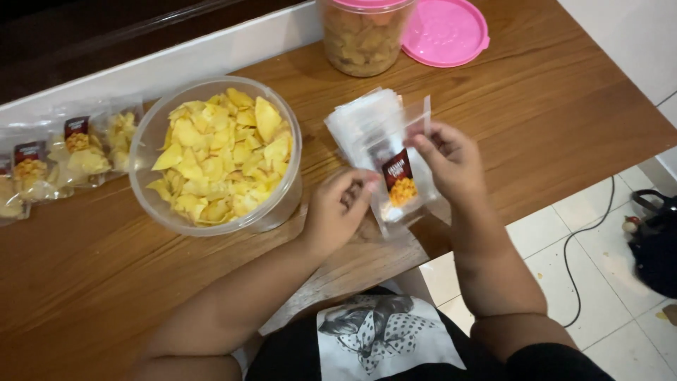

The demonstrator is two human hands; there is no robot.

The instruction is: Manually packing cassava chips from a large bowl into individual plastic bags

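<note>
Both my hands hold one small clear plastic pouch (404, 185) with a dark red and yellow label, just above the table's front edge. My left hand (337, 212) pinches its left side; my right hand (451, 164) grips its upper right side. The pouch looks empty. Behind it lies a stack of more empty pouches (363, 121) on the wooden table (550, 106). A large clear round tub (282, 204) full of yellow chips stands to the left of my left hand.
Filled, labelled chip pouches (67, 159) lie in a row at the far left. A clear jar of chips (363, 35) and a pink lid (444, 32) sit at the back. Beyond the table's right edge are floor tiles, a black cable (568, 257) and a dark bag (656, 243).
</note>
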